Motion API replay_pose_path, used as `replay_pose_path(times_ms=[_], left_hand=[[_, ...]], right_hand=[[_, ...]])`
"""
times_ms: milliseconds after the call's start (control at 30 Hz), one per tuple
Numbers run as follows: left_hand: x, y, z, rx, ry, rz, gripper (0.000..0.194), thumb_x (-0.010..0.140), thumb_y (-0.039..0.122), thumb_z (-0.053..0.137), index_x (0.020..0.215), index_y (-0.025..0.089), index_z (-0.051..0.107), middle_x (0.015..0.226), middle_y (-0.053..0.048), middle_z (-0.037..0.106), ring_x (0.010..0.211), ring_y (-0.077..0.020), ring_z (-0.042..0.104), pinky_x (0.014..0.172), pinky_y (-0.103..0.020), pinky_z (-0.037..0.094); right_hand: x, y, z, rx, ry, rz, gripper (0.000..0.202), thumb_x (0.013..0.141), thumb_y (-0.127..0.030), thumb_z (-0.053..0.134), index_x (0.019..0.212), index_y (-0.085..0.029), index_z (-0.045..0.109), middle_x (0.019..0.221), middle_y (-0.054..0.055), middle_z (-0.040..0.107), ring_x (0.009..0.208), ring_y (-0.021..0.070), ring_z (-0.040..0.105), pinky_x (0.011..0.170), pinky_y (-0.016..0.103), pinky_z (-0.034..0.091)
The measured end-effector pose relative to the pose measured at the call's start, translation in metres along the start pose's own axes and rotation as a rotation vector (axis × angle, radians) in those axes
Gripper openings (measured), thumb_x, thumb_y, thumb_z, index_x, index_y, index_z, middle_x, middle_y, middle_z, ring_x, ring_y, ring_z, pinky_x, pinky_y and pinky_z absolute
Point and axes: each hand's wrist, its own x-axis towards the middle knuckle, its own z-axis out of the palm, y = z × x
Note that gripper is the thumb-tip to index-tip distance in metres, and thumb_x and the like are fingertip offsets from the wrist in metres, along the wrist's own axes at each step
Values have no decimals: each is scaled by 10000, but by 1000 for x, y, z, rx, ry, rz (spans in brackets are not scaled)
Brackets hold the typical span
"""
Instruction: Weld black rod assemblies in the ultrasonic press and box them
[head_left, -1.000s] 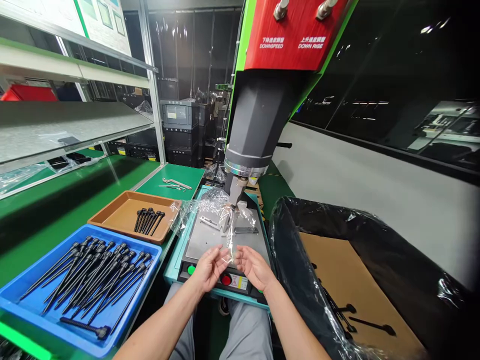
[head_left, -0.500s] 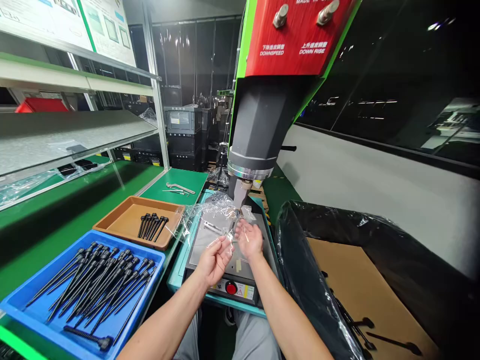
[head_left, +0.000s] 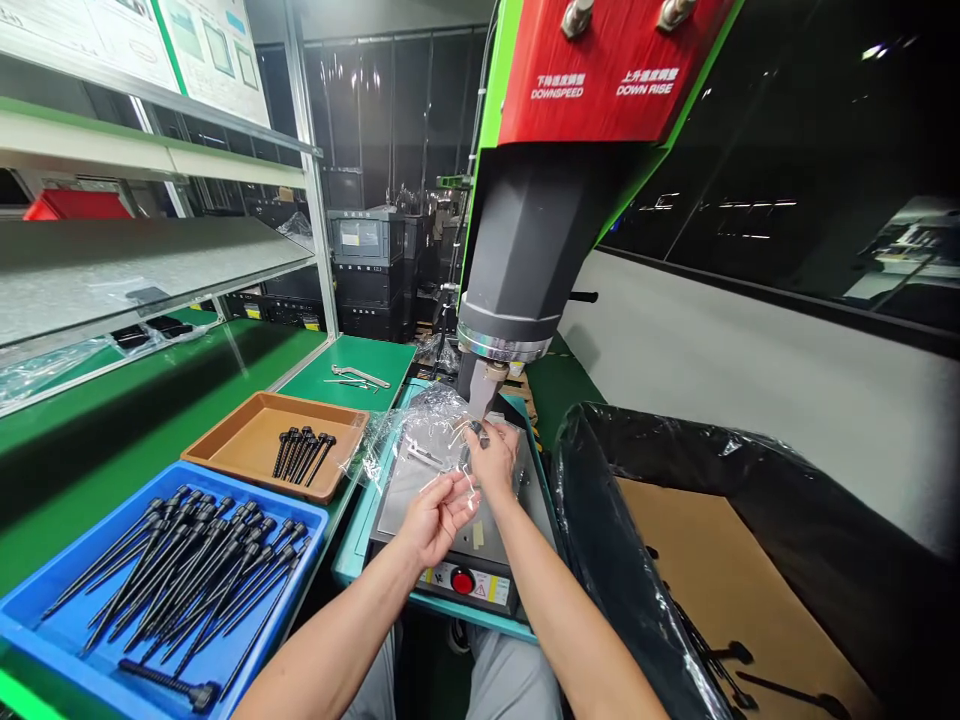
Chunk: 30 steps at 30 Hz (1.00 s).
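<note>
Dark curtains and stacked bins (head_left: 366, 240) back this workshop, and here's the press (head_left: 517, 240) over its grey plate (head_left: 405, 505)! Right hand (head_left: 495, 465) is up beneath the press tip, fingers closed around a black part (head_left: 478, 434). Left hand (head_left: 439, 520) sits just below, fingers loosely curled by the clear film (head_left: 382, 430); whether they pinch it, can't tell. Blue tray (head_left: 56, 610), full of black rods (head_left: 187, 560), lies to the left!
</note>
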Motion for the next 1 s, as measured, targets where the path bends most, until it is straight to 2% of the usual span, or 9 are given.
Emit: replay_pose_path(times_ms=[167,367,467,533,633,733,867,933,1000], left_hand=[[0,2,3,72,-15,13,232,842,204,650,1041,85,638,1096,-176,689,797,-199,707,734,-305,580],[4,3,-3,78,-2,57,243,841,218,657,1049,94,642,1075,-162,701,839,-204,709,753,-291,583],[7,5,-7,76,36,69,234,849,204,637,1056,95,635,1104,-167,696,858,-212,711,770,-298,581],[10,6,-9,85,57,71,224,856,198,624,1053,93,632,1113,-172,693,854,-208,713,774,-300,581],[14,4,-16,107,76,65,205,856,188,626,1037,94,631,1103,-171,694,848,-197,711,790,-304,579],[15,-3,-30,163,136,-1,203,836,222,673,997,106,632,1071,-158,696,850,-196,708,788,-303,579],[1,-17,-56,321,184,-207,281,768,306,762,929,111,641,1030,-150,699,840,-201,705,774,-312,577],[-14,-25,-66,437,140,-301,311,725,316,797,891,93,656,973,-153,708,806,-213,702,759,-322,570],[-32,-32,-69,524,108,-322,335,663,260,839,896,82,676,945,-148,714,802,-219,695,777,-326,554]], right_hand=[[18,-4,0,-18,-102,-49,286,807,-406,599,891,-155,707,1007,161,625,1039,309,523,964,440,370],[16,-12,-9,91,-85,-10,337,817,-441,554,968,-161,667,1017,150,654,998,296,555,915,437,400],[-1,-4,-24,299,-161,128,391,776,-493,606,979,-163,659,959,124,682,910,275,609,846,411,450],[-21,7,-41,442,-208,271,427,728,-525,670,958,-165,658,900,103,694,821,249,626,732,363,483],[-56,23,-77,608,-244,536,459,658,-541,761,902,-165,662,864,82,693,672,183,596,537,268,450],[-87,28,-115,729,-308,705,459,620,-505,828,877,-162,664,852,73,689,587,137,553,481,235,429],[-110,14,-148,776,-365,645,457,643,-474,844,924,-162,664,836,82,696,587,139,556,514,252,455],[-116,5,-155,740,-363,546,450,630,-453,858,929,-173,671,848,83,700,646,160,585,561,269,480],[-120,-4,-156,694,-376,440,434,607,-427,874,918,-190,684,862,76,698,731,192,614,643,300,510]])
